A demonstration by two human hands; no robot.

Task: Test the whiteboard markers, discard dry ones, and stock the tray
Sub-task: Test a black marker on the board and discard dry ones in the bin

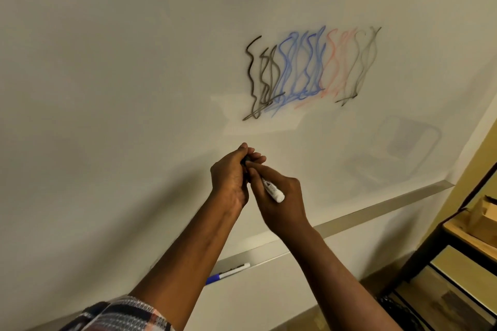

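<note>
We hold a white marker (273, 190) just above the tray (376, 208). Our right hand (282, 207) curls round its barrel, and our left hand (228, 177) closes tightly on its dark cap end. A blue-capped marker (228, 273) lies on the tray's left end. Black, blue and red scribbles (309, 72) sit well above the tray.

Bare forearms; plaid sleeve (121, 314) on left arm.

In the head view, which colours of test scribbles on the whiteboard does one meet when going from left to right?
black scribbles → blue scribbles → red scribbles → faint grey scribbles
</note>
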